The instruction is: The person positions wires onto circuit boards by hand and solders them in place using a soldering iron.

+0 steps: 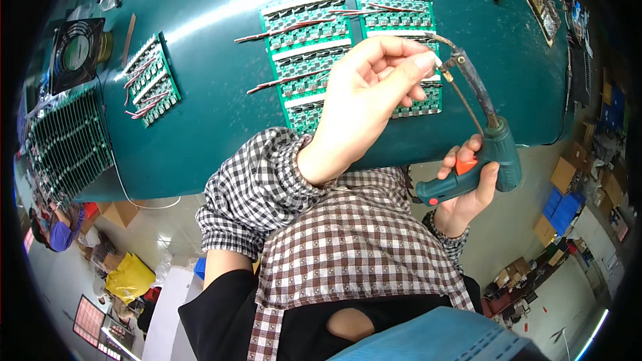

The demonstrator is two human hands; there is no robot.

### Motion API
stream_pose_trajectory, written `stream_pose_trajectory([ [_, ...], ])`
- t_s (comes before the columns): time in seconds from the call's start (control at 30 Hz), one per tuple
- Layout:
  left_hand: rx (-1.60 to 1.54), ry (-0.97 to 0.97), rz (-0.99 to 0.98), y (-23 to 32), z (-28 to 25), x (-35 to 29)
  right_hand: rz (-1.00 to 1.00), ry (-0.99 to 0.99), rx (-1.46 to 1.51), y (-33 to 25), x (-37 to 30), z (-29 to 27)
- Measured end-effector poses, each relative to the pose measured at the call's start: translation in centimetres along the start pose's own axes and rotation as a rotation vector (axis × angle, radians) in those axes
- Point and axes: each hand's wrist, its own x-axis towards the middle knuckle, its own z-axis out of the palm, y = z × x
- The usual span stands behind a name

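Right hand (463, 208) wraps around the soldering gun (505, 160); left hand (364, 93), raised beside it, pinches, contents unclear.

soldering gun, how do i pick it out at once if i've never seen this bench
Start at the dark green table and go to its near edge, right of centre. There the person's right hand grips the soldering gun. Its green body, red trigger and long curved neck set it apart from the flat circuit boards beyond.
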Motion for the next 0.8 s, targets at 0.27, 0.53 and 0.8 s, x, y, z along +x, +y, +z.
stream_pose_trajectory([
  [0.27,-0.215,-0.022,-0.105,-0.2,-0.2,0.2,0.037,0.015,-0.032,-0.4,-0.1,0.7],
  [0.53,-0.236,-0.047,-0.167,-0.4,-0.6,0.4,0.077,0.102,-0.073,-0.7,-0.5,1.0],
  [0.8,1.148,0.086,0.605,0.8,-4.9,0.9,0.067,0.126,-0.199,-2.2,-0.7,-0.5],
])
